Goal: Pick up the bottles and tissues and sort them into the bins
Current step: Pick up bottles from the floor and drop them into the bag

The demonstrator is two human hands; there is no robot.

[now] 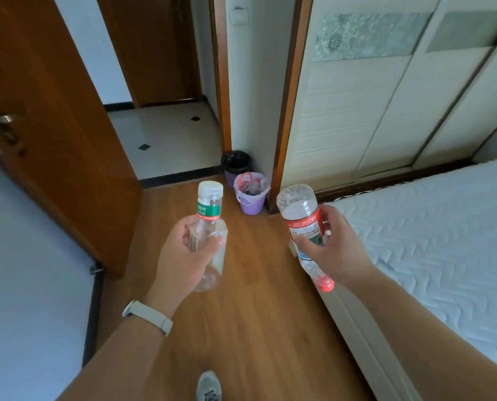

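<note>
My left hand grips a clear bottle with a white cap and green label, cap pointing away from me. My right hand holds a clear bottle with a red label upside down, its red cap pointing toward me. Ahead on the floor stand two purple bins by the wall corner: the nearer bin with a pale liner and, behind it, the bin with a black liner. No tissues are visible.
A brown door stands open on the left, beside a pale wall. A bed with a white quilted mattress fills the right. Sliding wardrobe doors rise behind it. Wooden floor runs between them to the bins. My shoe shows below.
</note>
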